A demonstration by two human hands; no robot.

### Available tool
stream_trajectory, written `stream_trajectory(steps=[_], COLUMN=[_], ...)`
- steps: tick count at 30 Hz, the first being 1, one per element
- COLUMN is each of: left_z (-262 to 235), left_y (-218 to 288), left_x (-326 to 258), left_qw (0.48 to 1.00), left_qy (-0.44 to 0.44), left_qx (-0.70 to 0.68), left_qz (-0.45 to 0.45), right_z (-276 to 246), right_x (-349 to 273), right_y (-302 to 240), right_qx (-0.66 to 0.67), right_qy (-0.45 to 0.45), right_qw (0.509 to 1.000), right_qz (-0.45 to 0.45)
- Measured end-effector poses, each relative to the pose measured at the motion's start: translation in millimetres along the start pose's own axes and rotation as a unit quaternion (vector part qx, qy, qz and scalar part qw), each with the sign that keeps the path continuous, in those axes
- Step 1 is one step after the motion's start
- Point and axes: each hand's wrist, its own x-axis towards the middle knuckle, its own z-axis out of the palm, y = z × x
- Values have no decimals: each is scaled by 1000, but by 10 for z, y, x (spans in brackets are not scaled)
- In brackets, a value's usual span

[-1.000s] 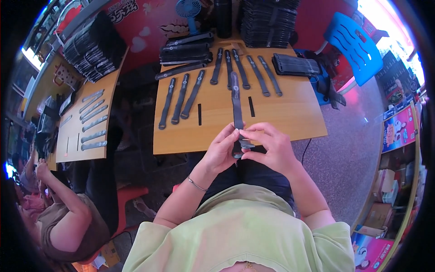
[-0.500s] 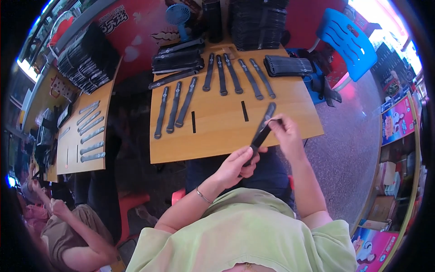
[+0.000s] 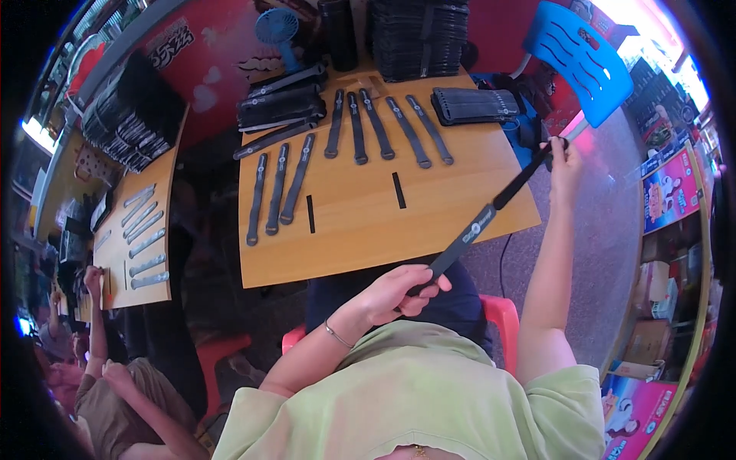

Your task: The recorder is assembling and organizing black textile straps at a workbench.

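Observation:
A dark strap (image 3: pixel 469 232) with pale print is stretched slantwise over the near right edge of the table. My left hand (image 3: pixel 401 291) is closed round its lower end, close to my lap. At its far upper end my right hand (image 3: pixel 563 157) pinches the narrower black part, out past the table's right side. On the table (image 3: pixel 356 230) lie several similar straps: a group on the left (image 3: pixel 277 184), and others farther back, among them a strap (image 3: pixel 371 123) in the middle. Two short black strips (image 3: pixel 399 190) are on the bare wood in front of them.
Behind the straps stand a tall black stack (image 3: pixel 419 38), a smaller bundle (image 3: pixel 475 106), a pile (image 3: pixel 280 107) and a blue fan (image 3: pixel 277 31). A blue chair (image 3: pixel 580 61) is at the right. Another person (image 3: pixel 138 406) sits left, by a second table (image 3: pixel 146 230) with straps.
My right hand has swung up and to the right, drawing the strap out long and straight. My left hand stays low, still gripping its end. The view has shifted slightly.

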Motion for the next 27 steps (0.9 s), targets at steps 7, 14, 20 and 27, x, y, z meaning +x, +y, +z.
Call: stream_trajectory(steps=[7,14,20,27], left_z=[-192,-402,-455,-552], left_y=[4,7,11,46], left_x=[-12,-26,-18,-68], left_qw=[992,942,932,935], left_qy=[21,-24,24,21], left_qx=[-109,-243,-188,-151], left_qz=[62,232,309,320], right_z=[119,534,641,833], right_x=[-132,-1034,-1203,-1235], right_y=[-478,-374,-257,-336], right_qx=[-268,-360,-343,-314], right_qy=[146,-127,-208,-235], right_qw=[932,892,890,896], right_qz=[-195,-242,-217,-207])
